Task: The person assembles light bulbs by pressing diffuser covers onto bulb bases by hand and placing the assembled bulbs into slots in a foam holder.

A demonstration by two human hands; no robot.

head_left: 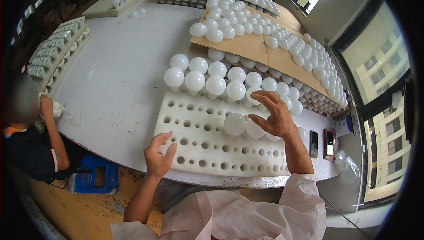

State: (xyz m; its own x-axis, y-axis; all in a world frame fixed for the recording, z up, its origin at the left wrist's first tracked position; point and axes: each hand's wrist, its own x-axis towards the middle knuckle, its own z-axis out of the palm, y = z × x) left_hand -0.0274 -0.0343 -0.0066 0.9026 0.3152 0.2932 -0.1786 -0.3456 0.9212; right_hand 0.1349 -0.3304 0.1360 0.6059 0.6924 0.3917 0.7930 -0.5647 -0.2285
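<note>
A white foam tray (194,128) with rows of round holes lies in front of me. White bulb covers (215,85) stand in two rows along its far side. Frosted round bulb covers (234,124) rest loose on the tray's middle, partly behind my right hand. My right hand (279,117) hovers over the tray's right part, thumb and fingers apart, close to a standing bulb cover (251,97). I see nothing gripped in it, though its palm side is partly hidden. Over the tray's left edge, my left hand (160,157) is open and holds nothing.
Cardboard sheets (247,47) topped with many bulb covers are stacked behind the tray. Foam trays with white parts (59,54) stand at the left, near a co-worker (33,147). A phone (313,144) and a plastic bag (346,167) lie right; a blue stool (95,176) stands below.
</note>
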